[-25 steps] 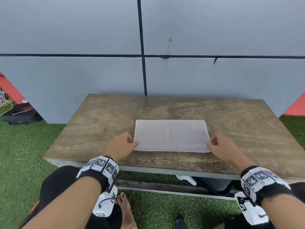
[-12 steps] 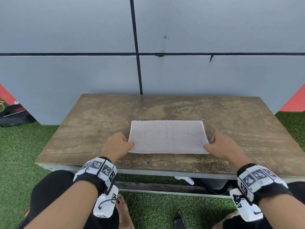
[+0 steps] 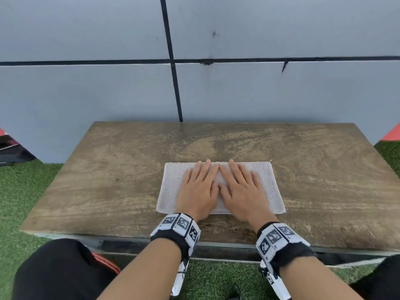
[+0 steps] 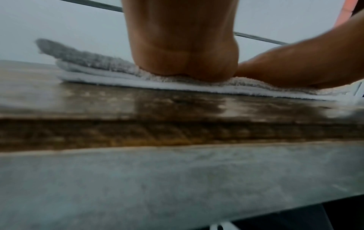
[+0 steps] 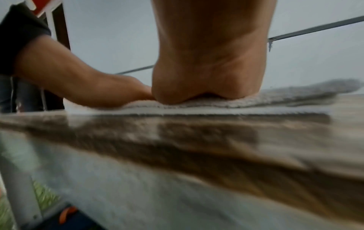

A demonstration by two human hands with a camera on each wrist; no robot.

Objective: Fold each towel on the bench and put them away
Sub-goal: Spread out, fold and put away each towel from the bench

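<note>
A folded white towel (image 3: pixel 171 187) lies flat near the front middle of the wooden bench (image 3: pixel 108 180). My left hand (image 3: pixel 198 187) and right hand (image 3: pixel 241 187) both lie palm down on it, side by side, fingers straight and pointing away from me. In the left wrist view the heel of my left hand (image 4: pixel 183 59) presses the towel (image 4: pixel 94 68), whose far left corner curls up a little. In the right wrist view my right hand (image 5: pixel 208 62) flattens the towel (image 5: pixel 285 96) the same way.
A grey panelled wall (image 3: pixel 238 94) stands right behind the bench. Green artificial turf (image 3: pixel 21 191) surrounds it. A dark bag (image 3: pixel 13 148) lies on the ground at the far left. My knees in black trousers (image 3: pixel 60 269) are just below the front edge.
Both hands have moved from the towel's left and right near corners onto its middle and now lie flat on it.
</note>
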